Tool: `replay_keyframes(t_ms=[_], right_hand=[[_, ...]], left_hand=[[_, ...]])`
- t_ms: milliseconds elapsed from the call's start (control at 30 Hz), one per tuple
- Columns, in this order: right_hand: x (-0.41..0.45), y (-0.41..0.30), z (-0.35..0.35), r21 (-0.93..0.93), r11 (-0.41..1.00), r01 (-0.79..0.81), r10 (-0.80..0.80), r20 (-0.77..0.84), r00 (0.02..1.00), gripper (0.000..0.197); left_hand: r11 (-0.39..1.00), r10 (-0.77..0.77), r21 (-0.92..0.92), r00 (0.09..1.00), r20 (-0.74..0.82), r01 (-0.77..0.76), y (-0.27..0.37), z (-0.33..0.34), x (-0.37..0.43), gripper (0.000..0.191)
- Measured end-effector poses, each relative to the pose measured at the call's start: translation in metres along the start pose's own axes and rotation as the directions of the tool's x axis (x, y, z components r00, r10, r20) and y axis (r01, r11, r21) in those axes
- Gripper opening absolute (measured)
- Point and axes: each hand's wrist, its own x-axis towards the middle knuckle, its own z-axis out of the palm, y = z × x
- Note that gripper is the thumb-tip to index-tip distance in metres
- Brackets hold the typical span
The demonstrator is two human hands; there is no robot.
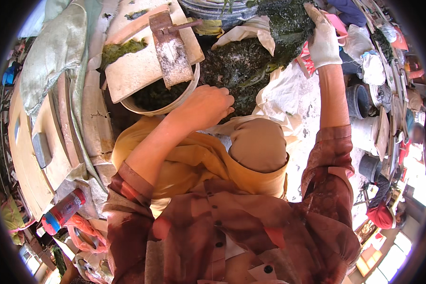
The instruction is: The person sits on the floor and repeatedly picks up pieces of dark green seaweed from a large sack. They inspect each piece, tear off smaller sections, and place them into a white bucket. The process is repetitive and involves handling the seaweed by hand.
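My left hand [209, 107] is bare, its fingers curled in over a heap of wet dark-green seaweed [239, 71]. Whether something small is between those fingers is hidden. On my right hand [325, 41] is a white knitted glove, soiled at the fingertips. It rests against the right edge of the seaweed, and its far fingers are out of sight. Just beyond my left wrist stands a pale bucket [184, 103] with dark seaweed inside. A white foam board [135, 76] lies across its rim, bearing a worn block with a rusty metal piece [172, 49] and a green strand [122, 51].
Pale sacking [280, 92] spreads under the seaweed. A basin [227, 10] stands at the top. To the left are boards [53, 135], woven cloth [56, 56] and a red-and-blue can [64, 211]. Dark buckets [356, 101] and a person in red [380, 216] are on the right.
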Motion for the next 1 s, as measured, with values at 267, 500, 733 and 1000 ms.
replay_keyframes(t_ms=[267,500,733,1000], right_hand=[[-0.067,0.139,0.012,-0.23,0.798,-0.557,0.573,0.0,0.82,0.045],[-0.075,0.08,0.028,0.273,0.829,-0.489,0.475,0.119,0.872,0.044],[-0.078,-0.002,0.08,0.555,0.75,-0.36,0.269,0.241,0.932,0.038],[-0.102,-0.01,0.12,0.464,0.825,-0.323,0.196,0.301,0.933,0.045]], left_hand=[[0.998,-0.058,0.024,0.998,0.016,0.057,-0.015,0.002,-0.005,0.019],[0.984,-0.175,0.025,0.983,-0.055,0.176,-0.021,-0.007,-0.008,0.027],[0.588,-0.345,-0.782,0.939,-0.009,0.208,-0.03,-0.012,0.006,0.08],[0.025,-0.581,-0.959,0.777,-0.243,-0.281,-0.026,-0.03,0.011,0.016]])
